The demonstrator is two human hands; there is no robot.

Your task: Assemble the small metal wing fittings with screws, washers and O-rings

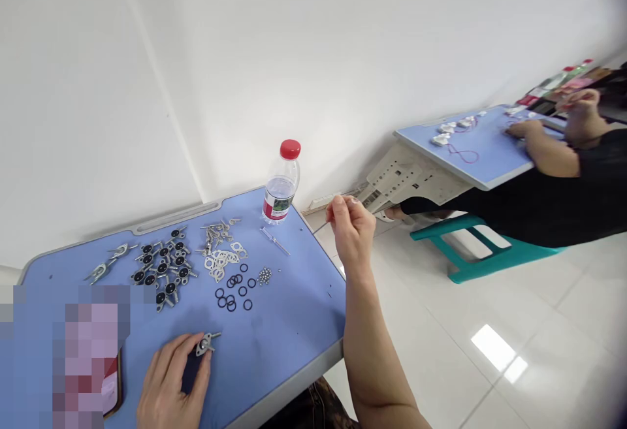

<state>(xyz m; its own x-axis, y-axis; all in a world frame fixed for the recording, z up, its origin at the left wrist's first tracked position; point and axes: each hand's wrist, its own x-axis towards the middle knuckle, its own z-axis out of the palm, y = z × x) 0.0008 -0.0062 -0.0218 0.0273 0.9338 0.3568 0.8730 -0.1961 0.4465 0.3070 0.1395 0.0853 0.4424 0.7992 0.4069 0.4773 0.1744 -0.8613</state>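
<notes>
My left hand [171, 380] rests on the blue table and pinches a small metal fitting [204, 345] with a flange and short spouts between thumb and fingers. Raised beyond the table's right edge, my right hand [351, 226] is closed, and a thin rod [320, 228] pokes out from its fingertips; the rest of it is hidden. Black rubber rings [247, 305] lie ahead of my left hand, beside a cluster of tiny steel balls [265, 276]. Behind them are flat metal gaskets [225, 258] and small metal levers [215, 234]. Several metal fittings with black discs [163, 267] sit grouped to the left.
A red-capped water bottle [281, 187] stands at the back right corner, near a small clear-handled screwdriver [275, 240]. Two metal fittings [100, 271] lie far left, above a pixelated phone [113, 390]. At right, another person works at a second table [470, 148], beside a green stool [490, 253].
</notes>
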